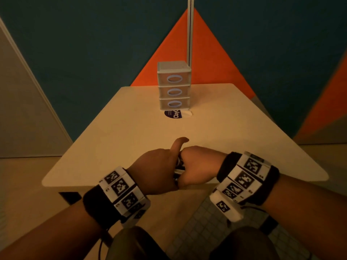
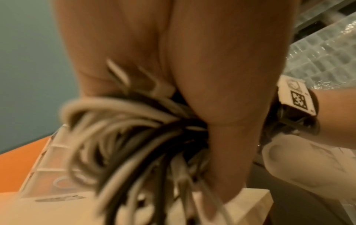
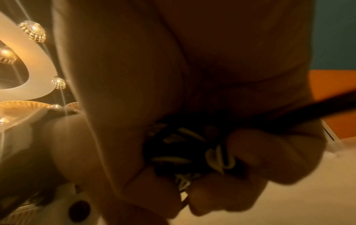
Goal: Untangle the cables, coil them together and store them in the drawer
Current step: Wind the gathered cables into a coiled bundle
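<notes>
A bundle of black and white cables (image 1: 178, 167) is clamped between my two hands just above the near edge of the table (image 1: 234, 128). My left hand (image 1: 159, 167) grips it from the left, thumb sticking up. My right hand (image 1: 197, 166) grips it from the right with its fingers (image 3: 269, 152) curled round the cables (image 3: 192, 153). In the left wrist view, blurred loops of the cables (image 2: 125, 137) fan out below the hands. One black strand (image 3: 327, 103) runs off to the right. The white drawer unit (image 1: 173, 85) stands at the far side, its three drawers closed.
A purple sticker (image 1: 173, 113) lies on the table in front of the drawer unit. A white post (image 1: 189, 34) rises behind it against teal and orange wall panels. My knees sit below the table's near edge (image 1: 112, 183).
</notes>
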The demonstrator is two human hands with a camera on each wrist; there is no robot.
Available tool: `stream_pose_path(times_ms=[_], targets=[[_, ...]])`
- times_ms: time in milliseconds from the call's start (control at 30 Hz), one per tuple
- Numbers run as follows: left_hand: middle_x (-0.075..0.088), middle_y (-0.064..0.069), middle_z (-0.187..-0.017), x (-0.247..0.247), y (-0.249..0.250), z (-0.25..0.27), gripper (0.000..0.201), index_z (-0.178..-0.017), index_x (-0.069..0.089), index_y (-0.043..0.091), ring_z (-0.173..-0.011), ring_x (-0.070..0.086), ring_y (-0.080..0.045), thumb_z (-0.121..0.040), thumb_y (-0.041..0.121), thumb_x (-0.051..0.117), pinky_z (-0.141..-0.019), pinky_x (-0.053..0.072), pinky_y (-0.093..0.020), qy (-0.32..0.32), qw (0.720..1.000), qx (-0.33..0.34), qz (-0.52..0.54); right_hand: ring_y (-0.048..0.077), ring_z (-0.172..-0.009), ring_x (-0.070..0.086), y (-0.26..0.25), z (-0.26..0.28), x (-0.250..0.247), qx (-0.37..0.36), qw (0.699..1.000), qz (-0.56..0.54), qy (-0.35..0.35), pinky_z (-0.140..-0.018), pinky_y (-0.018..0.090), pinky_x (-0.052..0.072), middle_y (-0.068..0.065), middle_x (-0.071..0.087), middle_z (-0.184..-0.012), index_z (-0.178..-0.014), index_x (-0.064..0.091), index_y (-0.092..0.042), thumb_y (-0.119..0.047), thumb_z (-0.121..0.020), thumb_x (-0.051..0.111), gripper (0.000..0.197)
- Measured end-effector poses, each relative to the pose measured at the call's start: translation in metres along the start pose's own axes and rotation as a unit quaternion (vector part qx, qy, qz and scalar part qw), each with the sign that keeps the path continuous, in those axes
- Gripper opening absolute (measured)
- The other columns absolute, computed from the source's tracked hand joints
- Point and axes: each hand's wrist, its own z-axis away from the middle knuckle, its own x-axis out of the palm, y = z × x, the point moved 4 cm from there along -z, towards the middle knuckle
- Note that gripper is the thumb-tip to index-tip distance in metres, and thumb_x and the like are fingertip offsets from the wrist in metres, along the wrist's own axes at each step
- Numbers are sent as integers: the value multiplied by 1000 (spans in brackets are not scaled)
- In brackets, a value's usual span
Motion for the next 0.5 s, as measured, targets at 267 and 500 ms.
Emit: stream_pose_path(times_ms=[267,500], targets=[[41,12,-149,-37,-26,24,121,-152,10,40,-130,48,-8,-58,82,73,-102,49,-33,171,980,-10,98,14,-65,63,22,12,-25,1,986,-168,24,-60,33,50,-1,68,-70,-83,68,-17,-22,-84,74,8],[61,21,-132,-18,-46,17,85,-134,52,47,-122,57,-1,-59,81,74,-105,49,-40,41,896,30,441,11,-63,54,17,15,-28,-115,880,-461,10,-56,25,40,13,59,-89,-112,60,9,-11,-81,65,38]])
